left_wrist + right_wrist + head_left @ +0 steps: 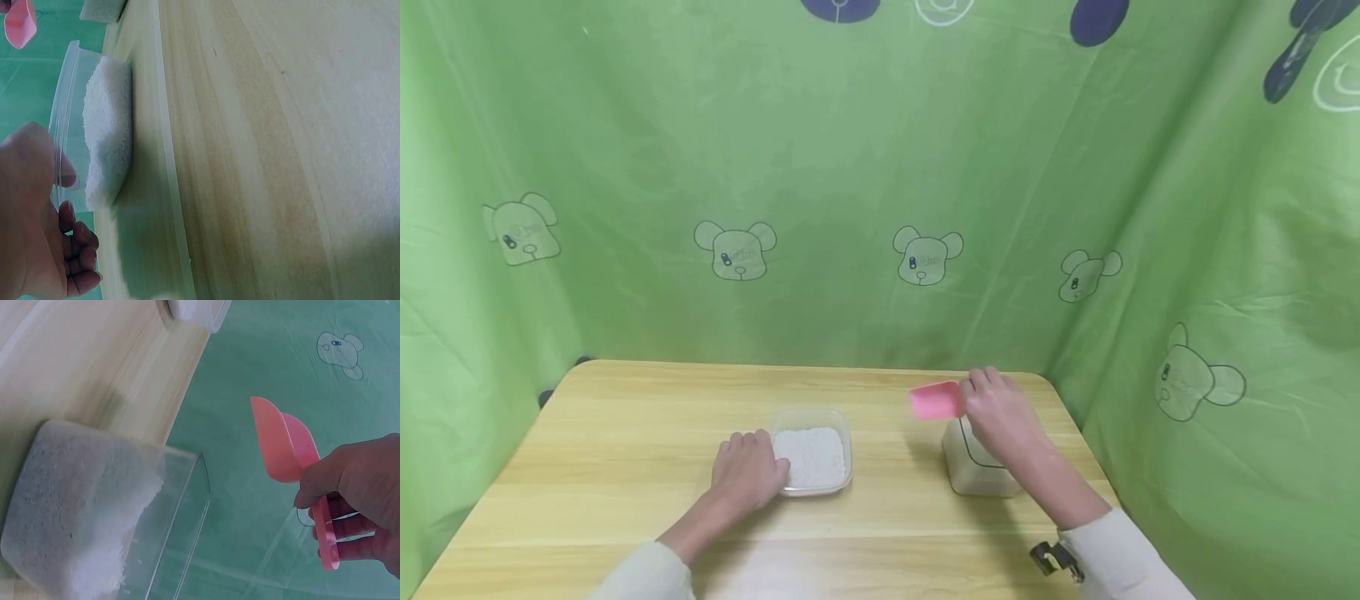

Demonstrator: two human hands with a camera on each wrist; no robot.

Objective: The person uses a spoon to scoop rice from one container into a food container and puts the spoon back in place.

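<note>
Right fingers (356, 547) grip a curved pink scoop (281, 450) while left fingers (87, 257) pinch a clear, squarish tub (73, 119).

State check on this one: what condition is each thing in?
Low tub: upright, lid off, partly filled with white powder
Tall tub: upright, lid off, partly filled with white contents
Scoop: raised; whether empty, hard to tell
Left hand: gripping the low tub's edge
Right hand: gripping the scoop's handle
Curtain: hanging, creased
</note>
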